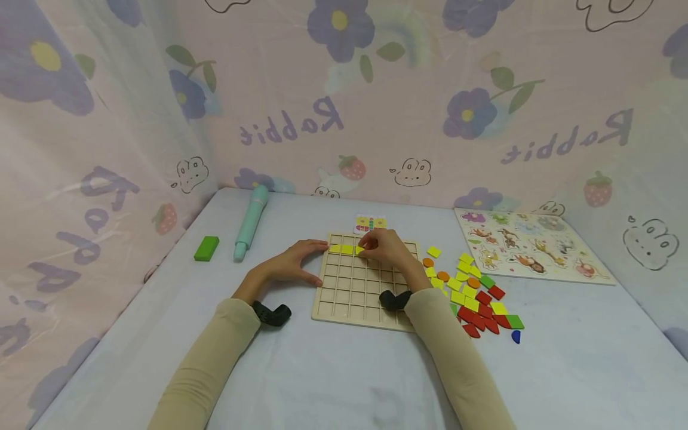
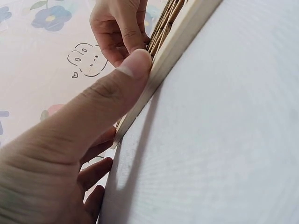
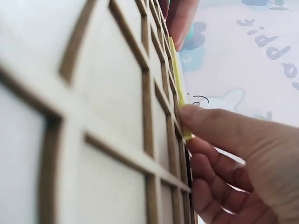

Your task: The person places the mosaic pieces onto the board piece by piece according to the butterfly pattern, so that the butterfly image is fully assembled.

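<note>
White tabletop (image 1: 123,364), left hand (image 1: 292,263) spread at the board's (image 1: 341,294) edge, right hand (image 1: 388,248) pinches a yellow tile (image 1: 359,251); top row begun, loose pieces (image 1: 471,304) remain!

Matt, pale wooden grid board (image 1: 341,293)

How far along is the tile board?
Done: yellow tiles sit in a row near the far edge of the board. In hand: the right hand pinches the row's end tile. Remaining, apparently: the nearer visible cells hold no tiles, and loose tiles lie to the right.
</note>
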{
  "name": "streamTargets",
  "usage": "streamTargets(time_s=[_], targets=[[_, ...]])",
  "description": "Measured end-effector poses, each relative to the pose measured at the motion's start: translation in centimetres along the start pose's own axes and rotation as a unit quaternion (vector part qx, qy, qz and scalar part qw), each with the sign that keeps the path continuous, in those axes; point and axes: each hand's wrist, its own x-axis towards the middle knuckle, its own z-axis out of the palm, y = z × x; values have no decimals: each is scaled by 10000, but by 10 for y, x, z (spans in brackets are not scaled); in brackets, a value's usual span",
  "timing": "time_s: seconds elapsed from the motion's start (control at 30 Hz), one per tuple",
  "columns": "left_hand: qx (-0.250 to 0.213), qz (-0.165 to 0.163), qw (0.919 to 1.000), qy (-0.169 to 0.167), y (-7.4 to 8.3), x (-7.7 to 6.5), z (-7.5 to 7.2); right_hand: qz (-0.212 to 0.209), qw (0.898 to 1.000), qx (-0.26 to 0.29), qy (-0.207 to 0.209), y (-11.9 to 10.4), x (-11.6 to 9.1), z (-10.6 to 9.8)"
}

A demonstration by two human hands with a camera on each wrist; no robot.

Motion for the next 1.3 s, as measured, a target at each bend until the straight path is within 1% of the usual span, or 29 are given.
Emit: streamTargets(time_s=[0.1,0.43,0.6,0.73,0.87,1.0,1.17,1.3], targets=[[20,-21,10000,-18,-1,0,0,18,10000,2,32,0,0,0],[8,41,10000,1,1,0,0,-109,9999,-33,40,5,2,2],[-14,-1,10000,-16,2,-1,-1,-60,10000,16,21,4,1,2],[0,16,10000,-7,2,-1,-1,-112,9999,48,24,2,0,0],[-17,47,10000,0,2,-1,-1,-128,9997,193,31,1,-5,-7],[-21,79,10000,12,2,0,0,-130,9995,288,66,5,-13,-18],[16,44,10000,46,2,-1,0,-111,9993,242,246,13,-29,-37],[5,-30,10000,45,1,-3,1,33,9990,270,367,21,-46,-53]])
